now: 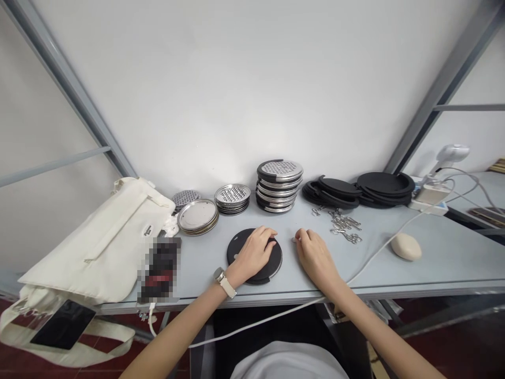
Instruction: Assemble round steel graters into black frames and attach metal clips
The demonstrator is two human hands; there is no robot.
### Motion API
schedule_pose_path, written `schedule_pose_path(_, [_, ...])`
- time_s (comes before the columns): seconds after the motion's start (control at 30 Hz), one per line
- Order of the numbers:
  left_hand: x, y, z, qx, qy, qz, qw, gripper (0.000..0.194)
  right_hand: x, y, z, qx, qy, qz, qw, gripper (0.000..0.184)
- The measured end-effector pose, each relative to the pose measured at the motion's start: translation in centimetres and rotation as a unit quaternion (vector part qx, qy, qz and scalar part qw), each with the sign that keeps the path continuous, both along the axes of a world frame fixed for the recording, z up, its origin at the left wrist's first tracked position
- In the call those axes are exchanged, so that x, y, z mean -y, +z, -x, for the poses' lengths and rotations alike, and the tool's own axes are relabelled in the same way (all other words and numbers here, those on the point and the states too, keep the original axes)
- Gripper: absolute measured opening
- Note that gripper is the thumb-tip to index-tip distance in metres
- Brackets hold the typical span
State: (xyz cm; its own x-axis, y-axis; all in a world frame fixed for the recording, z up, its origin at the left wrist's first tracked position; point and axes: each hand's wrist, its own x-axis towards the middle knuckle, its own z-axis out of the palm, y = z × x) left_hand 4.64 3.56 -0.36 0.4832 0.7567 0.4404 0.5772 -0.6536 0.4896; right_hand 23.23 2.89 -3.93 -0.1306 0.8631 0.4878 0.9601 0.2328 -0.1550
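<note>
"Where's the black disc (273, 265)?"

"Flat on the counter (213, 258), near its front edge, partly covered by the left hand (254, 252)."

"Is that grip clamped on it?"

"No, it's relaxed: palm down over the disc, fingers bent, a gap between thumb and forefinger."

"And the right hand (315, 258)?"

"To the right of the disc, apart from it. That grip is closed, thumb and fingertips together. There's a glint at the tips, too small for me to say whether it's a held piece."

"What's around the disc?"

"Behind it and to the right, loose metal hooks (345, 226). Straight behind, a shorter stack of perforated metal discs (232, 200); beside that, a taller stack of black-rimmed graters (280, 192). Behind and left, plain metal discs (197, 216)."

"Further out?"

"Black ring-shaped parts (384, 189) far behind and right of the disc, a cream rounded object (406, 246) well to its right, and a white bag (98, 237) well to its left."
</note>
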Motion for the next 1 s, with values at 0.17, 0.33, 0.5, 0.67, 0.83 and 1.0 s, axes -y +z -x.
schedule_pose_path(0.17, [-1.2, -0.6, -2.2, 0.024, -0.01, 0.008, 1.0, 0.017, 0.0, 0.1, -0.5, -0.021, 0.011, 0.009, 1.0, 0.012])
schedule_pose_path(0.33, [-1.9, -0.5, -3.6, 0.032, -0.015, 0.038, 0.999, 0.015, 0.5, 0.5, -0.7, -0.107, 0.089, 0.041, 0.989, 0.017])
schedule_pose_path(0.5, [0.0, 2.1, -0.7, -0.01, -0.065, 0.073, 0.995, 0.03, 0.8, 0.8, -1.5, -0.121, 0.123, 0.045, 0.984, 0.025])
schedule_pose_path(0.67, [3.2, 3.4, 3.8, -0.185, -0.096, 0.022, 0.978, 0.084, 0.3, 0.3, -2.6, -0.076, 0.078, 0.029, 0.994, 0.024])
schedule_pose_path(0.83, [3.6, 1.4, 4.1, -0.252, -0.074, -0.088, 0.961, 0.063, -0.6, -0.5, -4.0, -0.03, 0.034, 0.001, 0.999, 0.023])
schedule_pose_path(1.0, [2.7, 0.8, 1.9, -0.292, -0.099, -0.237, 0.921, 0.047, -1.3, -1.0, -5.0, -0.016, 0.02, -0.025, 0.999, 0.022])
